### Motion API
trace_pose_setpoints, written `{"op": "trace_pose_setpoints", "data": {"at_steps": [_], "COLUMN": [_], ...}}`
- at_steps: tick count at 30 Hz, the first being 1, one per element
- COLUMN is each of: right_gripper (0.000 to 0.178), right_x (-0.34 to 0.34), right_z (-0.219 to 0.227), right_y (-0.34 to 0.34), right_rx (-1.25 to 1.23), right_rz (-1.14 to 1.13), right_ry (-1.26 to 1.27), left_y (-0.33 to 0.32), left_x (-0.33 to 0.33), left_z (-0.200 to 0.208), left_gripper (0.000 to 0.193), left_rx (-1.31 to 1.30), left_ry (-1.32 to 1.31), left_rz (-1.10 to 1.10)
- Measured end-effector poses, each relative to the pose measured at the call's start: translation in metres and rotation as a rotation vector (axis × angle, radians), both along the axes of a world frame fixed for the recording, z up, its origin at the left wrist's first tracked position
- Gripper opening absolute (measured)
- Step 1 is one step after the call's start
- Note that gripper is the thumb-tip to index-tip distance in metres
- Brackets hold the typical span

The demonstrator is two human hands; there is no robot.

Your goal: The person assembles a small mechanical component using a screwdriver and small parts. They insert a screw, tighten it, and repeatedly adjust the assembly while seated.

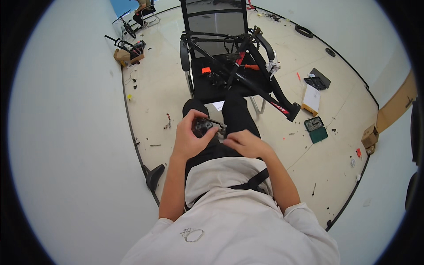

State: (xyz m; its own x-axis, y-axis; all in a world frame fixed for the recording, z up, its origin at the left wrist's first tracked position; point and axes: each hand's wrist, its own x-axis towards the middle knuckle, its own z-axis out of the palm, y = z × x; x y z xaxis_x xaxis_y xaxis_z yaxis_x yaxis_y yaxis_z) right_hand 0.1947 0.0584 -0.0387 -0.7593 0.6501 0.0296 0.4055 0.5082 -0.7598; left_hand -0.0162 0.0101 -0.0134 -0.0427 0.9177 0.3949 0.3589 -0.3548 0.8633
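Observation:
Over my lap, my left hand (187, 140) is closed around a small dark and silver metal bicycle part (206, 126), its thumb lying across the near side. Close by on the right, my right hand (247, 143) has its fingers curled and pressed together; whatever is between them is hidden. Beyond my knees, a black bicycle frame (247, 82) with red patches rests across a black chair (201, 91). On the seat are a red-orange block (206, 70), an orange-handled tool (251, 67) and dark parts. Crumpled white material (273, 66) hangs by the right armrest.
On the floor right lie an open green case (318, 134) of small parts, a yellow-and-white box (312, 100) and a black tool case (315, 82). A bicycle saddle (154, 177) is by the left wall. Farther off are a carton (138, 58) and a seated person (142, 9).

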Motion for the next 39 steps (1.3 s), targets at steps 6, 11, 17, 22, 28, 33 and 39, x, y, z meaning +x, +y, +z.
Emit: {"op": "trace_pose_setpoints", "data": {"at_steps": [6, 11, 17, 22, 28, 33, 39], "right_gripper": [0.031, 0.03, 0.032, 0.035, 0.027, 0.022, 0.021], "right_x": [0.018, 0.014, 0.017, 0.018, 0.0, -0.009, -0.015], "right_z": [0.004, 0.008, 0.038, 0.04, 0.03, 0.04, 0.043], "right_y": [0.013, 0.011, -0.002, -0.007, -0.014, -0.028, -0.032], "right_rx": [0.131, 0.224, 0.198, -0.164, -0.057, 0.206, 0.221], "right_rz": [-0.245, -0.271, -0.402, -0.34, -0.251, -0.29, -0.217], "right_ry": [-0.004, 0.068, 0.279, 0.526, 0.478, 0.382, 0.333], "left_y": [0.003, 0.017, 0.02, 0.016, 0.001, 0.004, 0.0], "left_x": [0.019, 0.023, 0.024, 0.026, 0.046, 0.044, 0.047], "left_z": [-0.022, -0.059, -0.049, -0.046, -0.011, -0.023, -0.017], "left_gripper": [0.05, 0.062, 0.076, 0.063, 0.036, 0.033, 0.026], "left_rx": [0.052, 0.079, 0.307, 0.12, -0.046, -0.09, -0.015], "left_ry": [0.473, 0.259, -0.042, -0.69, -1.057, -0.926, -0.839], "left_rz": [-0.144, -0.004, 0.181, -0.3, -0.199, 0.005, 0.136]}}
